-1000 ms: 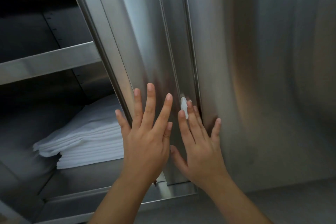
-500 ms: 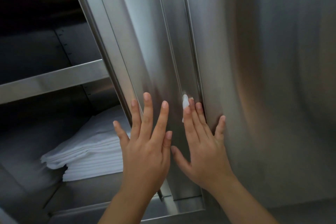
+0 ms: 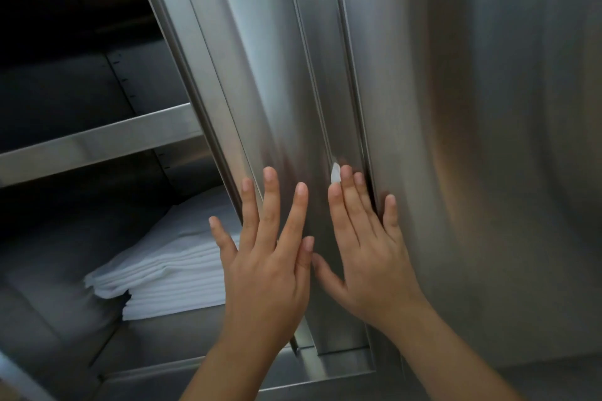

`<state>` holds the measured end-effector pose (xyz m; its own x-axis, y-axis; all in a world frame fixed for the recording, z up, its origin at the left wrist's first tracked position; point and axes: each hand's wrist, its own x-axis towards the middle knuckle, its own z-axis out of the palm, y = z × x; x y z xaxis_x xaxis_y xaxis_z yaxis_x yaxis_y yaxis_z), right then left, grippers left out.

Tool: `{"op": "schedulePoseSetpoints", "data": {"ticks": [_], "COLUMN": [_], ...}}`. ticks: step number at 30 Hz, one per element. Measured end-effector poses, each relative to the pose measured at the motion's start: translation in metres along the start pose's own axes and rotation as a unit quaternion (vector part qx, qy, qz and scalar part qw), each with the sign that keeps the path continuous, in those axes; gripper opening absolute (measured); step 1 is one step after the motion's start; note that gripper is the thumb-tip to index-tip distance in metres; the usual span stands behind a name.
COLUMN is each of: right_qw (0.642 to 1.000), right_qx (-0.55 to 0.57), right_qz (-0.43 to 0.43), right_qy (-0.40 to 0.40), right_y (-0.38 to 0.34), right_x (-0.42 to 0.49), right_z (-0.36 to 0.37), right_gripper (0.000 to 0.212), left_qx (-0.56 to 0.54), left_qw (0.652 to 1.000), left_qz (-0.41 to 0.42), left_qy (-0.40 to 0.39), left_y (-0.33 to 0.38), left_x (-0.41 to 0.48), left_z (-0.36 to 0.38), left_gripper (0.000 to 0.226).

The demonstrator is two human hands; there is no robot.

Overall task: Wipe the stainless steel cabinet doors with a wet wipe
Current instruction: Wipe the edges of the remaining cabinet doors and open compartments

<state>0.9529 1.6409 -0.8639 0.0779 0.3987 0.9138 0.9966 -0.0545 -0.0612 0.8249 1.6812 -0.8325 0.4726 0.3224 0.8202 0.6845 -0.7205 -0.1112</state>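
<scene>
Change noted: over the last second the right hand (image 3: 368, 257) has crept a little up the door with the wet wipe (image 3: 335, 173). We find the left hand (image 3: 267, 257) where it was.

Item, left hand: fingers straight and spread, laid flat on the narrow door panel (image 3: 260, 75) beside the open compartment, holding nothing.

Item, right hand: fingers straight and close together, pressing the wipe to the vertical edge strip (image 3: 325, 75). Only a white tip shows past the fingertips.

Item, progress: we judge the work midway. The strip is in hand. The wide door (image 3: 472, 156) to the right shows no wet trace we can read, so we cannot tell whether it is done or left.

Item, cabinet (image 3: 58, 101): open on the left. The lower compartment holds a stack of folded white cloths (image 3: 169, 273) lying on its floor. Above the shelf (image 3: 97, 140), the upper compartment is too dark for us to list any contents.
</scene>
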Motion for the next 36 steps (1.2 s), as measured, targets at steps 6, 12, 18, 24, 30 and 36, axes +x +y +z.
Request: {"op": "schedulePoseSetpoints", "data": {"ticks": [6,12,18,24,30,36], "right_qw": [1.000,0.999,0.998,0.998,0.997,0.995], "right_qx": [-0.003,-0.038,-0.050,-0.045,-0.064,-0.071], "right_qz": [0.005,-0.012,-0.033,-0.027,-0.040,-0.059], "right_qy": [-0.001,-0.028,-0.015,0.020,0.018,0.024], "right_y": [-0.003,0.005,0.008,0.004,0.003,0.005], "right_x": [0.000,-0.002,0.028,0.094,0.157,0.197], "right_z": [-0.002,-0.006,-0.019,-0.040,-0.063,-0.077], "right_gripper": [0.073,0.075,0.074,0.071,0.070,0.072], "left_qx": [0.016,0.023,0.034,0.054,0.068,0.071], "left_qw": [1.000,1.000,0.999,0.997,0.996,0.992], "left_qz": [0.007,-0.002,-0.005,0.028,0.042,0.052], "left_qy": [-0.005,-0.013,0.018,0.044,0.050,0.092], "left_y": [-0.001,-0.007,-0.013,-0.031,-0.043,-0.055], "left_x": [0.000,0.007,0.050,0.107,0.164,0.220], "left_z": [-0.001,-0.004,-0.008,-0.017,-0.033,-0.058], "left_gripper": [0.054,0.054,0.056,0.057,0.058,0.059]}}
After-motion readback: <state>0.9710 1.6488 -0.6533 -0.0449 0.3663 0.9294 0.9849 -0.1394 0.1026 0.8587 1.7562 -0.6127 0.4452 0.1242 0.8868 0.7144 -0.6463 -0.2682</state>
